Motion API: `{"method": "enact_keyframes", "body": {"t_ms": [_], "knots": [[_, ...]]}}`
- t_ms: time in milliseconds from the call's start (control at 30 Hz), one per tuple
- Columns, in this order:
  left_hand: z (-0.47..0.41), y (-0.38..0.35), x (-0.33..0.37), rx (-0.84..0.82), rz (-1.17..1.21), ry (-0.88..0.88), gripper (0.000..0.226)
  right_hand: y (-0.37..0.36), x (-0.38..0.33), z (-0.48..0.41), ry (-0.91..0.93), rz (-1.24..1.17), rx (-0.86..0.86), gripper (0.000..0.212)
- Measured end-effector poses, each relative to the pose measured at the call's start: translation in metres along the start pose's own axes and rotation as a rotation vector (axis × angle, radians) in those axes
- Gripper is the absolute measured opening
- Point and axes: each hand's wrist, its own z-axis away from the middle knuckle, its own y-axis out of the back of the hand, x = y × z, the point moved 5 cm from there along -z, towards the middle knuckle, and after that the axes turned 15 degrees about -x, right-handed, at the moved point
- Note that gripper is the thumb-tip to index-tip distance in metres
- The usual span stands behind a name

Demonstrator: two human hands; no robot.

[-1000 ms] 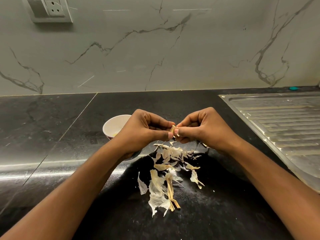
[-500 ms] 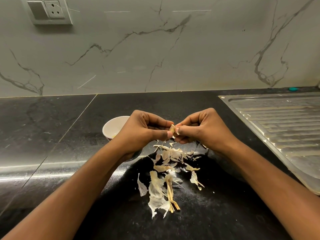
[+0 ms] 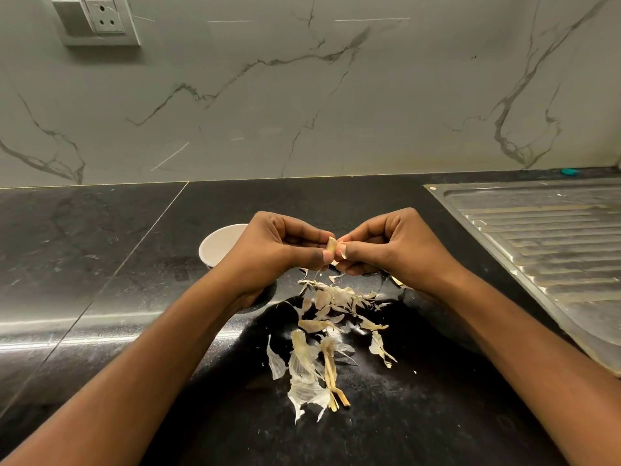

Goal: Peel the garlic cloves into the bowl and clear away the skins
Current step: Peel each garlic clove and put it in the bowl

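Hardly anything has moved since the earlier frames: both hands stay together over the heap of skins, and the clove between them shows only a touch more of its pale side.

The left hand (image 3: 279,250) and the right hand (image 3: 393,250) have their fingers curled inward, and the thumb and forefinger of each pinch the same garlic clove (image 3: 332,245), which stands nearly upright between the two thumbnails, above the black countertop (image 3: 100,264). A thin shred of skin hangs just below the clove.

The white bowl (image 3: 218,243) stands on the counter to the left, partly hidden behind the left hand and wrist; what lies inside cannot be told. The garlic skins (image 3: 322,331) are scattered on the counter below and nearer than the hands, between the two forearms, with some straw-coloured stem pieces at the near end.

To the right lies a ribbed steel drainboard (image 3: 554,247). Behind it, against the veined marble wall (image 3: 302,112), sits a small teal object (image 3: 570,171). A switch and socket plate (image 3: 97,20) is on the wall at far left.
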Motion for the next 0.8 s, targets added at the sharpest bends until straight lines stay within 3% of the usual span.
{"method": "enact_keyframes", "body": {"t_ms": [800], "knots": [[-0.0013, -0.0023, -0.0018, 0.044, 0.048, -0.005, 0.035, 0.0011, -0.0022, 0.0015, 0.047, 0.084, 0.112, 0.006]]}}
